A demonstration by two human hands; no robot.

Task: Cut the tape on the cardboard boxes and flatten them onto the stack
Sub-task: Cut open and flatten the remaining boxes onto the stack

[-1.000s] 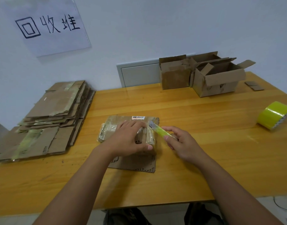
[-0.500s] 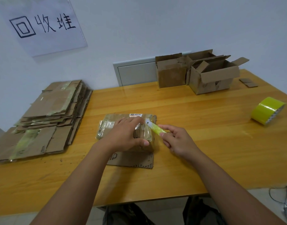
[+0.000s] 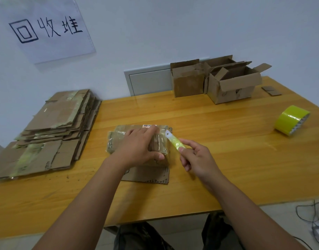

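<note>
A small taped cardboard box (image 3: 117, 139) lies on the wooden table (image 3: 218, 150), over a flat cardboard piece (image 3: 148, 175). My left hand (image 3: 139, 145) rests on top of the box with its thumb round the near side, holding it down. My right hand (image 3: 196, 157) pinches a yellow-green utility knife (image 3: 174, 141). The knife's blade tip is at the box's upper right edge. A stack of flattened cardboard (image 3: 52, 130) lies at the table's left end.
Open cardboard boxes (image 3: 232, 85) stand at the back against the wall. A roll of yellow tape (image 3: 291, 120) lies at the right, and small cardboard scraps (image 3: 271, 91) at the far right. Cables (image 3: 314, 219) lie on the floor at lower right.
The knife blade has shifted slightly along the box's right edge; my left hand stays pressed on the box. The view has tilted a little.
</note>
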